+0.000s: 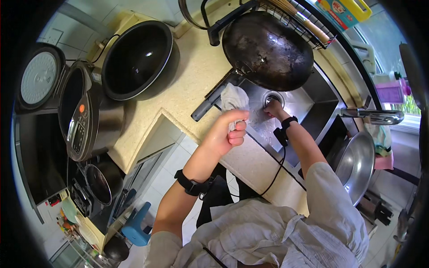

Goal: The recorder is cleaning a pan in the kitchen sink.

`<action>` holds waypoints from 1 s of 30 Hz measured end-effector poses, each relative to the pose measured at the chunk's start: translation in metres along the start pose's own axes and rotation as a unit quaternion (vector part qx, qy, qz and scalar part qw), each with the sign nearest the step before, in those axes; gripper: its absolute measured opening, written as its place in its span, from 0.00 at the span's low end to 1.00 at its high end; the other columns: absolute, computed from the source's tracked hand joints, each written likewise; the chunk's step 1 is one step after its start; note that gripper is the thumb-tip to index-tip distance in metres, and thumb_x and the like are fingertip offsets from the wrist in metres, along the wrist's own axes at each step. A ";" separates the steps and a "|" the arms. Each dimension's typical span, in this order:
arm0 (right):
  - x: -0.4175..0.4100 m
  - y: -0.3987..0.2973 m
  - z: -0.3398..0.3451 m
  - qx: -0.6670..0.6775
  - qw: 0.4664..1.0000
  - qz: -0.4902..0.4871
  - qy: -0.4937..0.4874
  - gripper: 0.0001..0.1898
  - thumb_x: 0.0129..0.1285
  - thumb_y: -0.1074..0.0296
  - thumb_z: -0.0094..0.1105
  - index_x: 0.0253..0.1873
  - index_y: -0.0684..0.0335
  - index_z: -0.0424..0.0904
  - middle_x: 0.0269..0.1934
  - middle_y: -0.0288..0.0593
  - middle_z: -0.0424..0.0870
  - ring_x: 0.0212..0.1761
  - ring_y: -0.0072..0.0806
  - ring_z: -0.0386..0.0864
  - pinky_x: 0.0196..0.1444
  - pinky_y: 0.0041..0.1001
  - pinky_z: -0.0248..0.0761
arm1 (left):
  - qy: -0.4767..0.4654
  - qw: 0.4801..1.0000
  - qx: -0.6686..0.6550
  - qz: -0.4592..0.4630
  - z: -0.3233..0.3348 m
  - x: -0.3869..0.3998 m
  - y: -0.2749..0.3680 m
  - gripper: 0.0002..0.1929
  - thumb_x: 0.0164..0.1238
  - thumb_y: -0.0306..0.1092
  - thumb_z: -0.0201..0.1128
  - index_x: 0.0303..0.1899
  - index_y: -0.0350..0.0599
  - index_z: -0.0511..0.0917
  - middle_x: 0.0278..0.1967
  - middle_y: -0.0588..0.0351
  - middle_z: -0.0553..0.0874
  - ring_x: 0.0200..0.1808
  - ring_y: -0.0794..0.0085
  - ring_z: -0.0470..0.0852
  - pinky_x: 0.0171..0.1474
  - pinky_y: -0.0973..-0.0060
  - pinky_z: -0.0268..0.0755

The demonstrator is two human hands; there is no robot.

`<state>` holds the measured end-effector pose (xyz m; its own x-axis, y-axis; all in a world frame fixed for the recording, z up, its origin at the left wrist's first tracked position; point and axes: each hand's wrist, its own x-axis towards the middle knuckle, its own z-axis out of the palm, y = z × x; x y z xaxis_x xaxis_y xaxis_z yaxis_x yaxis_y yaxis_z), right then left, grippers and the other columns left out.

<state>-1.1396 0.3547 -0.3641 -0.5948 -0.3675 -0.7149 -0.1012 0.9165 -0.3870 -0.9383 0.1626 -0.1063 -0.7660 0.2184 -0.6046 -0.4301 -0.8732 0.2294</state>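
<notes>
My left hand (231, 130) is closed around a bunched whitish-grey cloth (234, 97), held up above the counter's front edge. My right hand (274, 108) reaches down into the stainless steel sink (298, 104), with its fingers at the round drain (272, 96). Whether those fingers grip a part of the drain is hidden. Beyond both hands a blackened wok (268, 50) lies bottom up across the sink's far corner. Its dark handle (211, 102) points back over the counter, just left of the cloth.
A black inner pot (137, 62) and an open rice cooker (97, 117) stand left on the stone counter (191, 67). The faucet (372, 115) and a large steel bowl (357, 164) are at right. A cable (280, 174) hangs from my right wristband. A blue stool (137, 224) stands below.
</notes>
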 end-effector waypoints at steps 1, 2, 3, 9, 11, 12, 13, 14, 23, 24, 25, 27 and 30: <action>-0.002 0.008 -0.001 0.004 1.000 0.007 0.007 0.13 0.54 0.60 0.55 0.33 0.66 0.80 0.25 0.48 0.81 0.30 0.37 0.81 0.38 0.38 0.74 | -0.006 1.000 0.005 -0.007 0.003 0.002 -0.001 0.07 0.57 0.34 0.60 0.29 0.46 0.70 0.17 0.67 0.65 0.13 0.85 0.57 0.14 0.87 0.45; -0.007 0.012 -0.001 -0.052 0.990 -0.030 0.124 0.13 0.52 0.62 0.55 0.33 0.67 0.80 0.29 0.51 0.81 0.34 0.41 0.81 0.40 0.37 0.74 | -0.006 1.000 0.005 -0.014 0.007 0.005 -0.001 0.07 0.57 0.35 0.60 0.29 0.46 0.70 0.17 0.67 0.65 0.13 0.85 0.57 0.14 0.87 0.45; -0.009 0.019 0.000 -0.109 0.963 -0.067 0.238 0.13 0.51 0.63 0.55 0.34 0.68 0.80 0.32 0.55 0.82 0.38 0.44 0.81 0.43 0.37 0.73 | -0.005 1.000 0.006 -0.021 0.010 0.007 -0.001 0.07 0.57 0.35 0.60 0.29 0.45 0.70 0.17 0.66 0.66 0.13 0.85 0.58 0.14 0.87 0.46; -0.050 -0.008 -0.005 -0.147 0.961 -0.053 0.230 0.14 0.52 0.66 0.51 0.41 0.67 0.78 0.38 0.56 0.80 0.41 0.47 0.79 0.43 0.39 0.72 | -0.002 0.999 0.024 -0.049 0.008 0.007 0.002 0.08 0.57 0.35 0.60 0.30 0.45 0.70 0.17 0.67 0.66 0.13 0.85 0.58 0.14 0.86 0.46; -0.059 0.003 -0.015 -0.143 0.964 -0.039 0.220 0.12 0.52 0.68 0.50 0.40 0.66 0.77 0.39 0.56 0.80 0.40 0.48 0.79 0.43 0.40 0.72 | -0.007 0.996 0.065 -0.065 0.015 0.016 0.000 0.09 0.57 0.38 0.61 0.30 0.47 0.71 0.17 0.67 0.67 0.13 0.85 0.59 0.14 0.86 0.46; -0.067 0.001 -0.017 -0.099 0.963 -0.027 0.249 0.08 0.51 0.72 0.50 0.36 0.65 0.77 0.37 0.56 0.80 0.40 0.48 0.78 0.41 0.39 0.72 | 0.001 0.993 0.098 -0.066 0.017 0.019 0.000 0.10 0.58 0.41 0.62 0.30 0.49 0.71 0.17 0.67 0.68 0.13 0.85 0.59 0.14 0.87 0.47; -0.079 -0.007 -0.022 -0.090 0.962 -0.018 0.256 0.08 0.51 0.72 0.50 0.36 0.65 0.77 0.37 0.56 0.80 0.40 0.48 0.78 0.41 0.39 0.72 | -0.003 0.991 0.110 -0.074 0.016 0.022 0.000 0.10 0.58 0.41 0.62 0.30 0.49 0.71 0.17 0.67 0.68 0.13 0.85 0.59 0.14 0.87 0.47; -0.094 -0.012 -0.029 -0.068 0.963 -0.040 0.256 0.08 0.51 0.72 0.51 0.36 0.64 0.77 0.37 0.56 0.79 0.40 0.48 0.78 0.42 0.39 0.72 | 0.040 0.978 0.193 -0.062 0.015 0.028 -0.001 0.12 0.57 0.44 0.63 0.30 0.50 0.71 0.17 0.66 0.69 0.13 0.85 0.60 0.15 0.87 0.47; -0.249 -0.019 -0.046 0.146 0.894 -0.084 0.416 0.05 0.50 0.71 0.59 0.31 0.64 0.74 0.31 0.51 0.75 0.36 0.46 0.74 0.39 0.36 0.68 | 0.058 0.927 0.370 0.029 0.008 0.077 -0.007 0.22 0.62 0.60 0.51 0.41 0.51 0.76 0.35 0.57 0.80 0.32 0.73 0.78 0.31 0.72 0.72; -0.262 -0.013 -0.043 0.141 0.881 -0.096 0.442 0.05 0.50 0.72 0.59 0.30 0.64 0.74 0.30 0.50 0.75 0.36 0.45 0.74 0.39 0.35 0.68 | 0.007 0.893 0.449 0.036 0.015 0.080 -0.007 0.21 0.66 0.54 0.48 0.44 0.48 0.78 0.43 0.56 0.80 0.44 0.70 0.77 0.42 0.68 0.72; -0.273 -0.015 -0.039 0.144 0.875 -0.089 0.453 0.05 0.50 0.72 0.59 0.30 0.64 0.74 0.30 0.50 0.75 0.36 0.45 0.74 0.39 0.35 0.68 | -0.003 0.889 0.457 0.035 0.021 0.080 -0.006 0.21 0.66 0.54 0.48 0.44 0.48 0.78 0.43 0.56 0.80 0.44 0.70 0.77 0.42 0.68 0.72; -0.296 -0.021 -0.031 0.169 0.868 -0.073 0.461 0.05 0.50 0.72 0.59 0.29 0.65 0.73 0.29 0.50 0.75 0.35 0.44 0.74 0.38 0.35 0.67 | -0.120 0.737 0.630 0.213 0.037 0.078 -0.005 0.20 0.69 0.49 0.46 0.45 0.44 0.78 0.45 0.57 0.80 0.44 0.70 0.78 0.43 0.69 0.71; -0.322 -0.022 -0.018 0.195 0.842 -0.079 0.496 0.06 0.50 0.72 0.60 0.29 0.65 0.72 0.28 0.49 0.75 0.32 0.43 0.74 0.34 0.34 0.67 | -0.133 0.572 0.766 0.261 0.076 0.071 -0.008 0.20 0.67 0.48 0.46 0.37 0.38 0.77 0.38 0.44 0.80 0.42 0.55 0.78 0.45 0.65 0.69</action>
<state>-0.9598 0.4556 -0.1147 -0.9919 0.0107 0.1266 -0.0861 0.6762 -0.7317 -1.0253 0.2184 -0.0926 -0.9391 0.3384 -0.0593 0.1316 0.5137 0.8478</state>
